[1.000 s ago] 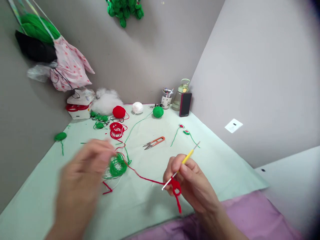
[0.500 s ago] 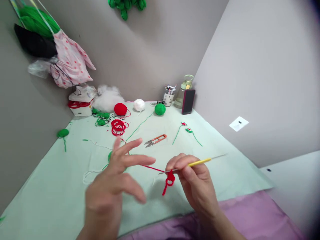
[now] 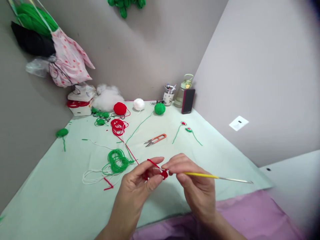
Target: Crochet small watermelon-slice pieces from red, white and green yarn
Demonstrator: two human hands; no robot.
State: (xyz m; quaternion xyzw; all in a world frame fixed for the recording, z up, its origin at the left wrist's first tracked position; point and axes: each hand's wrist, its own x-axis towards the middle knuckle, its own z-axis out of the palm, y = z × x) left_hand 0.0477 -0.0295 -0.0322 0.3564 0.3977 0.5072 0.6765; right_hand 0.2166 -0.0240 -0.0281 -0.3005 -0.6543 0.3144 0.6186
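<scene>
My right hand (image 3: 196, 181) grips a crochet hook (image 3: 201, 174) with a yellow handle; its rear metal end points right. The hook's front tip meets a small red crochet piece (image 3: 164, 174). My left hand (image 3: 140, 183) pinches that piece between thumb and fingers, which hide part of it. Red yarn (image 3: 153, 163) passes over the left index finger. It trails back to a loose red coil (image 3: 118, 127) on the table. Close to the left hand lies a green yarn coil (image 3: 117, 161) with white strands around it.
Orange thread snips (image 3: 156, 140) lie beyond my hands. Two small crocheted pieces (image 3: 188, 129) with green tails are at right. Along the back stand yarn balls (image 3: 160, 108), white stuffing (image 3: 107, 98), a pen cup (image 3: 169, 95), a bottle (image 3: 180, 95) and a phone (image 3: 188, 101).
My left hand has come right and closed on the red piece, with yarn over its index finger. The hook has turned, its rear end now angled slightly down. The green coil is uncovered.
</scene>
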